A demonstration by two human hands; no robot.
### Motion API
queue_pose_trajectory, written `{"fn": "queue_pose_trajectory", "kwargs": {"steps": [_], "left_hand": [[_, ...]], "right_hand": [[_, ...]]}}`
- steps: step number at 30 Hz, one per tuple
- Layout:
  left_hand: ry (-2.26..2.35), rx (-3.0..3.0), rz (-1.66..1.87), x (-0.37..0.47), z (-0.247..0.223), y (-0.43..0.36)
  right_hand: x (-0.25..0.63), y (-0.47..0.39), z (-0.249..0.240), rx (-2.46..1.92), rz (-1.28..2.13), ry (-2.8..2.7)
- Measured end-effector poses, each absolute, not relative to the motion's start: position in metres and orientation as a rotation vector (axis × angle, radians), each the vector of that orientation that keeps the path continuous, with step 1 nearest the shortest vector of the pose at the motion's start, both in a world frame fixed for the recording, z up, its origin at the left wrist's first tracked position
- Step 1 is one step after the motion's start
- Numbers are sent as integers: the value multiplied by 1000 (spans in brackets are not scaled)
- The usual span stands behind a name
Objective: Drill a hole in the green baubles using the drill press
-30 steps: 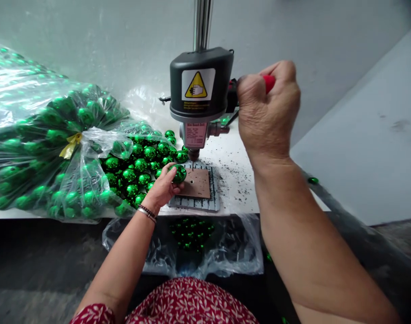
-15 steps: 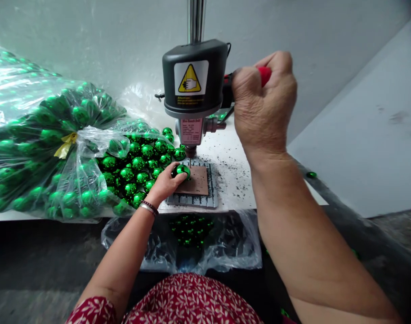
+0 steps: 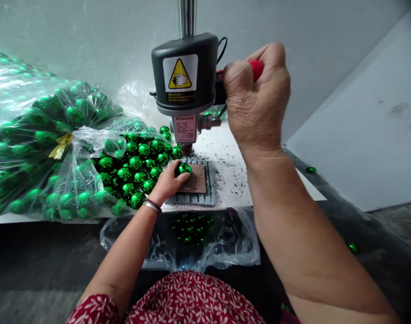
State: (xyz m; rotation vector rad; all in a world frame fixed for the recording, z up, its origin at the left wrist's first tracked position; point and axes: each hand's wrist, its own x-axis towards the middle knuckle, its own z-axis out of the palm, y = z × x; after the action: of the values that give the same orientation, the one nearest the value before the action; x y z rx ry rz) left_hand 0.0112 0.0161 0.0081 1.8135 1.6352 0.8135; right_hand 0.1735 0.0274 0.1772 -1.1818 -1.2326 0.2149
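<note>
My left hand (image 3: 170, 181) is closed around a shiny green ball (image 3: 184, 168), holding it on a brown board (image 3: 196, 179) that lies on the slotted grey base (image 3: 209, 198) of a bench drill (image 3: 185, 74). The thin drill bit (image 3: 187, 159) points down right over the ball; whether it touches the ball I cannot tell. Up at the right, my right hand (image 3: 259, 96) grips the red-ended drill handle (image 3: 258, 69). Loose green balls (image 3: 135, 163) lie just left of my left hand.
A clear plastic bag (image 3: 33, 157) full of green balls, tied with yellow ribbon, covers the table's left side. Dark shavings dot the white table (image 3: 237, 180). Below its front edge hangs an open plastic bag (image 3: 225, 252) with green balls inside. A stray ball (image 3: 311, 170) lies to the right.
My left hand has brought the green ball slightly right, relative to the board, under the drill bit. My right hand stays on the handle. The whole view has shifted a little.
</note>
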Motion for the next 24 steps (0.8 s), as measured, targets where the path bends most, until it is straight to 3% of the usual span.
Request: {"fn": "queue_pose_trajectory", "kwargs": {"steps": [24], "left_hand": [[1535, 1801, 799, 14, 6, 17]], "right_hand": [[175, 24, 169, -1140, 156, -1254]]}}
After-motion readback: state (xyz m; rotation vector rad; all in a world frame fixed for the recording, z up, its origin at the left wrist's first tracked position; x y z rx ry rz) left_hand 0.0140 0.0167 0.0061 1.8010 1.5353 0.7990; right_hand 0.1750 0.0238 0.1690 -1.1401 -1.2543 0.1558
